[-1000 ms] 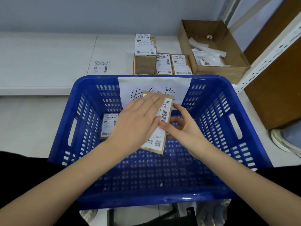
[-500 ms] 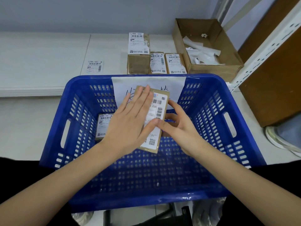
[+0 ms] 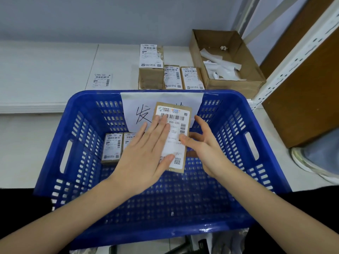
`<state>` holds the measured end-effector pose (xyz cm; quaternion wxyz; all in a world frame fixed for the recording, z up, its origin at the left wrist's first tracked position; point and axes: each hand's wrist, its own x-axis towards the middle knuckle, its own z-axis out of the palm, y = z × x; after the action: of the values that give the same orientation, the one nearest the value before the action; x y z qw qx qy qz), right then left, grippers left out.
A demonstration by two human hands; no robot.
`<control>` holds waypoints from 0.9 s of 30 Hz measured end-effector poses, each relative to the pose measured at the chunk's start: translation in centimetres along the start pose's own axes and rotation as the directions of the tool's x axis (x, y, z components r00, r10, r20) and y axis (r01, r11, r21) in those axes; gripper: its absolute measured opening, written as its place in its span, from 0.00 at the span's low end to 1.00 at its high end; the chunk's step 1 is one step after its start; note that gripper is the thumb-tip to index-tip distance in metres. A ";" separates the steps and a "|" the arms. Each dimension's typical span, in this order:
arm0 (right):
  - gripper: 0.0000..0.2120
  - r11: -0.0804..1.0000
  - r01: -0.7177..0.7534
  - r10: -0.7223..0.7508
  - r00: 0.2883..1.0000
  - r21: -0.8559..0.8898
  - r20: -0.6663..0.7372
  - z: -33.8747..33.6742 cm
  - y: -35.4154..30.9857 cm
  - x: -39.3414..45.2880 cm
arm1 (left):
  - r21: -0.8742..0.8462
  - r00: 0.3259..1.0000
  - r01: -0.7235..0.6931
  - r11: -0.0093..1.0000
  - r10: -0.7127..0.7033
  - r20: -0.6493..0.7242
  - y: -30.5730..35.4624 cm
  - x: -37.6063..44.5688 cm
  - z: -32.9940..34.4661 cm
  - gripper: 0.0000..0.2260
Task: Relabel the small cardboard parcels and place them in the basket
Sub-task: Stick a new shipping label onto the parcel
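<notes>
"V05-220" and "EMS" on held parcel's label (image 3: 173,136), handwritten "发" on basket's sheet (image 3: 139,109)

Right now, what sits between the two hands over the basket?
In the head view, the cardboard parcel with its white label: the left hand presses flat on it, the right hand holds its right edge.

- One blue basket (image 3: 236,114), filling the middle of the view.
- Six small cardboard parcels: one held over the basket (image 3: 185,114); two lying inside it at 9 o'clock, one in plain sight (image 3: 111,146) and one half hidden by a hand (image 3: 129,139); three outside at 12 o'clock, one tall (image 3: 151,70) and two low (image 3: 171,77) (image 3: 192,77).
- One loose label (image 3: 101,80) at 10 o'clock.
- One open cardboard box (image 3: 236,83) at 1 o'clock.
- Two hands: left hand (image 3: 146,154), right hand (image 3: 205,145).
</notes>
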<state>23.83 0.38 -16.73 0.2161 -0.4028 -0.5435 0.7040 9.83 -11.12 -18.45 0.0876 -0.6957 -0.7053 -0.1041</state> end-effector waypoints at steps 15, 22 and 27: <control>0.26 0.996 0.091 -0.091 0.996 -0.019 -0.004 -2.7 -2.4 1.2 | -0.701 0.935 0.257 0.665 -0.354 0.008 0.0 -0.2 -3.7 0.16; 0.22 0.985 0.157 -0.154 0.987 -0.070 0.054 -1.0 -1.3 0.6 | -0.879 0.867 0.450 0.157 -0.311 0.389 -0.7 1.1 -4.5 0.24; 0.29 0.939 0.242 -0.184 0.954 -0.244 0.237 -1.2 -1.1 0.5 | -0.876 0.848 0.463 0.135 -0.354 0.394 -0.9 0.9 -4.0 0.27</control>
<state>24.41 1.80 -16.00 0.1755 -0.2901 -0.6947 0.6344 8.80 -11.31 -14.33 -0.4113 -0.3888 -0.6611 -0.4926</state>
